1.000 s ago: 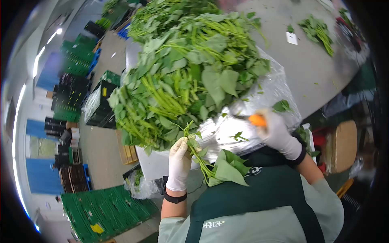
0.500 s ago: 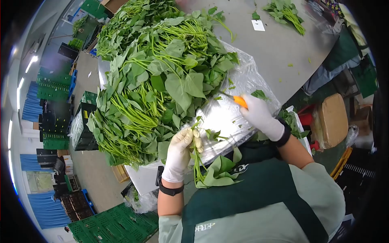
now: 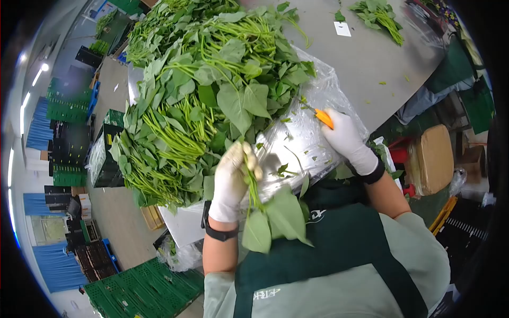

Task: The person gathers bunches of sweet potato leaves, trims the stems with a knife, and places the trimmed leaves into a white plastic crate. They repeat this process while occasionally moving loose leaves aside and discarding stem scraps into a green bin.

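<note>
A small bunch of leafy stems (image 3: 265,212) is gripped by the gloved left hand (image 3: 231,180), the fingers curled tight around the stems just below their cut ends. The broad leaves hang down toward the green apron (image 3: 339,254), a hold that leaves the stem ends exposed above the fist. The bunch is held over the near edge of the table (image 3: 382,58), in front of the person's chest. A black watch (image 3: 218,233) is worn on the left wrist.

An orange-handled knife (image 3: 322,117) is clasped in the gloved right hand (image 3: 347,139), the fingers wrapped around the handle; the blade is pointed toward the greens, though its tip is too small to be made out clearly. The hand rests on a sheet of clear plastic (image 3: 297,148), which is spread beneath the vegetables along the near edge of the table, probably to keep them off the bare surface. Loose leaf scraps are scattered over the plastic between the two hands.

A large heap of greens (image 3: 201,100) is piled just beyond the left hand, filling the left part of the table, with stems laid roughly parallel. A smaller bundle (image 3: 376,16) and a white tag (image 3: 342,29) lie well apart near the far edge. Green crates (image 3: 143,291) are stacked on the floor off the left side.
</note>
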A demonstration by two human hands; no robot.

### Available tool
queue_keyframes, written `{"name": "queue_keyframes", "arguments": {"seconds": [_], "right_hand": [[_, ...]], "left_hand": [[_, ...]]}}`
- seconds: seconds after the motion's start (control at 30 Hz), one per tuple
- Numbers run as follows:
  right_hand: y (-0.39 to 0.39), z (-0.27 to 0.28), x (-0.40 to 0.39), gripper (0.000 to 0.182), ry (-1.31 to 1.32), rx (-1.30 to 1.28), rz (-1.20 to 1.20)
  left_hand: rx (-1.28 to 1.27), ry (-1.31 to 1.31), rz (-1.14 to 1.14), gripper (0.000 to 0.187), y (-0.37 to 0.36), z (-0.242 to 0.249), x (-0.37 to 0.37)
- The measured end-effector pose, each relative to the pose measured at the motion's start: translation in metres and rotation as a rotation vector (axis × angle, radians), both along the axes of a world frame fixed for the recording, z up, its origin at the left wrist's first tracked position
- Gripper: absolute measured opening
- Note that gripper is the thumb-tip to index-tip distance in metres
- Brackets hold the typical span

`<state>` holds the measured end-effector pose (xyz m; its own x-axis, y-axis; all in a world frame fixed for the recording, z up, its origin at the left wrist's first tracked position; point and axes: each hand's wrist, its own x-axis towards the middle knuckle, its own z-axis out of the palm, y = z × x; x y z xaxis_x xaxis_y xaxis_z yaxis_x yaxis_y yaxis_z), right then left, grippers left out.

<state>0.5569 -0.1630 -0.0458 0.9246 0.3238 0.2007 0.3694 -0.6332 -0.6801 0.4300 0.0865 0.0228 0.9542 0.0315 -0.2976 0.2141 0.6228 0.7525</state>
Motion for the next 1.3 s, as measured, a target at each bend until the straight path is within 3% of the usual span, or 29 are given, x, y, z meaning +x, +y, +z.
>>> {"name": "queue_keyframes", "arguments": {"seconds": [0.17,0.53,0.63,0.77,0.9,0.97,1.03,1.1,1.13,1.2,1.3], "right_hand": [[0.005,0.011,-0.017,0.025,0.207,0.186,0.155],[0.005,0.023,-0.023,0.019,0.397,0.336,0.243],[0.007,0.028,-0.021,0.019,0.305,0.299,0.236],[0.016,0.047,-0.022,0.019,0.369,0.436,0.251],[0.030,0.070,-0.030,0.026,0.574,0.644,0.384],[0.032,0.078,-0.031,0.027,0.863,0.694,0.389],[0.035,0.078,-0.034,0.028,0.711,0.767,0.423],[0.038,0.057,-0.034,0.030,0.370,0.714,0.400],[0.031,0.069,-0.036,0.030,0.464,0.670,0.386],[0.020,0.069,-0.037,0.034,0.328,0.621,0.407],[0.003,0.062,-0.033,0.036,0.173,0.387,0.472]], "left_hand": [[0.090,-0.098,0.325,0.023,0.016,-0.019,0.011],[0.091,-0.153,0.445,0.023,0.023,-0.031,0.004],[0.175,-0.121,0.485,0.023,0.013,-0.018,0.002],[0.599,-0.195,0.397,0.021,-0.011,0.001,0.000],[0.737,-0.251,0.255,0.013,-0.041,0.007,-0.005],[0.907,-0.291,0.190,0.015,-0.051,0.009,-0.008],[1.123,-0.356,0.188,0.017,-0.052,-0.004,-0.007],[1.176,-0.324,0.172,0.031,-0.060,0.005,-0.006],[1.227,-0.357,0.137,0.043,-0.068,0.013,-0.003],[1.262,-0.359,-0.011,0.074,-0.075,0.024,-0.001],[1.163,-0.310,-0.162,0.082,-0.087,0.032,0.005]]}}
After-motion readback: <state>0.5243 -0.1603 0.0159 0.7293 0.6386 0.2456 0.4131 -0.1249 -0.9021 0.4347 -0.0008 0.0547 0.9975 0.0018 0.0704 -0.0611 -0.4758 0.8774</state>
